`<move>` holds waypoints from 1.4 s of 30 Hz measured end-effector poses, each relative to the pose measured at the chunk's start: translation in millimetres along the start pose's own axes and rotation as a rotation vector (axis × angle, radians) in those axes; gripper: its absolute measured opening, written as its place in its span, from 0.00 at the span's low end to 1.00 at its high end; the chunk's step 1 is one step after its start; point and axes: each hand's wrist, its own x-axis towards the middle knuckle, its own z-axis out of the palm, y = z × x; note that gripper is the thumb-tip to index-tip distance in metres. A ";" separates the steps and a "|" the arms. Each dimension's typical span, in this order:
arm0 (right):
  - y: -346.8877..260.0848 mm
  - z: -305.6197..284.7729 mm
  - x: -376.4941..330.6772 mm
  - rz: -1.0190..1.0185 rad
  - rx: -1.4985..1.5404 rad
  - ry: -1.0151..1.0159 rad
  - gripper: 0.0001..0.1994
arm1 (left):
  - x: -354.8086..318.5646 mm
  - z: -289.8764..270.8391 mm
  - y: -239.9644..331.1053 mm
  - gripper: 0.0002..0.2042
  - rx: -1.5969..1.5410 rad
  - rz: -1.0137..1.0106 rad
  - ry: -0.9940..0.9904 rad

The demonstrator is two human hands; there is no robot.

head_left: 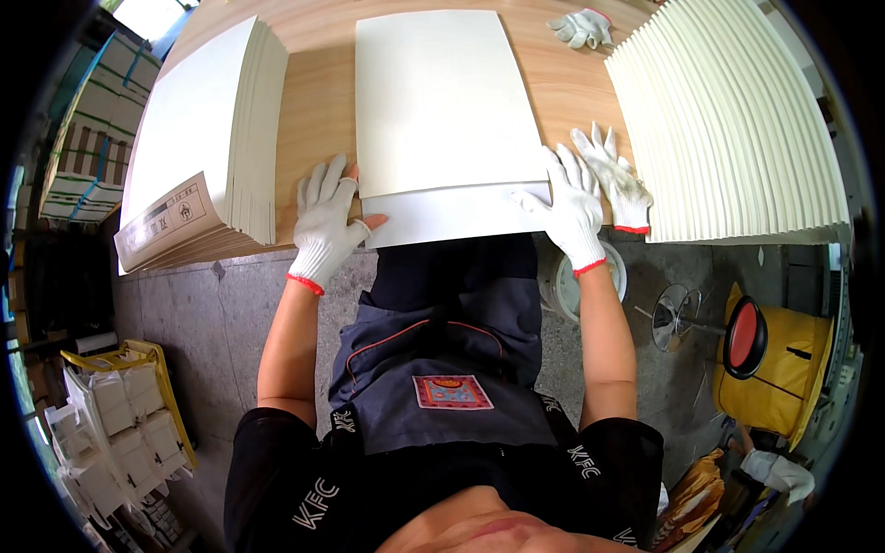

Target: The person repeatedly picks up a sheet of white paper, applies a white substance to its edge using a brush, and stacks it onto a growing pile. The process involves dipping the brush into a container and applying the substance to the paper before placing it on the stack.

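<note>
A large cream sheet of paper or board (447, 101) lies flat on the table before me, with a whiter strip (452, 214) showing along its near end, at the table's front edge. My left hand (324, 217), in a white knit glove with thumb tip and one fingertip bare, rests at the left edge, its thumb on the strip and fingers spread. At the right edge lies my right hand (573, 205), gloved, fingers stretched out and thumb over the strip. Neither hand grips anything. Just beside the right hand is a loose white glove (616, 180).
A stack of white sheets (198, 120) with a brown printed piece (171, 221) stands left. A tall cream stack (728, 129) stands right. Another glove (583, 28) lies farther back. Below are a bucket (619, 269), a red-seated stool (745, 337) and a yellow-framed cart (166, 387).
</note>
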 end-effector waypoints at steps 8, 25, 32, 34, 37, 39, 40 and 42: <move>-3.1 -4.1 0.5 -0.001 0.021 0.002 0.43 | 0.3 -6.2 1.1 0.35 0.010 -0.002 -0.016; -8.0 -29.4 5.8 -0.108 0.243 0.135 0.37 | 23.8 -45.2 42.6 0.30 -0.003 0.191 -0.250; -37.2 -90.6 77.1 -0.149 0.284 -0.617 0.31 | 41.8 -50.5 61.1 0.14 0.133 0.221 -0.288; -16.4 -66.0 96.7 -0.205 0.455 -0.610 0.32 | 74.2 -53.8 52.2 0.11 0.080 0.065 -0.432; -13.2 -65.2 115.0 -0.219 0.338 -0.626 0.30 | 87.2 -35.1 27.4 0.16 -0.132 0.056 -0.274; -12.0 -51.2 117.2 -0.162 0.385 -0.603 0.31 | 90.5 -30.3 24.6 0.20 -0.216 -0.054 -0.280; -13.6 -46.6 116.9 -0.136 0.411 -0.595 0.31 | 92.4 -30.1 22.9 0.20 -0.232 -0.089 -0.321; -14.3 -43.5 107.8 -0.052 0.455 -0.570 0.24 | 96.6 -31.7 20.8 0.22 -0.265 -0.165 -0.411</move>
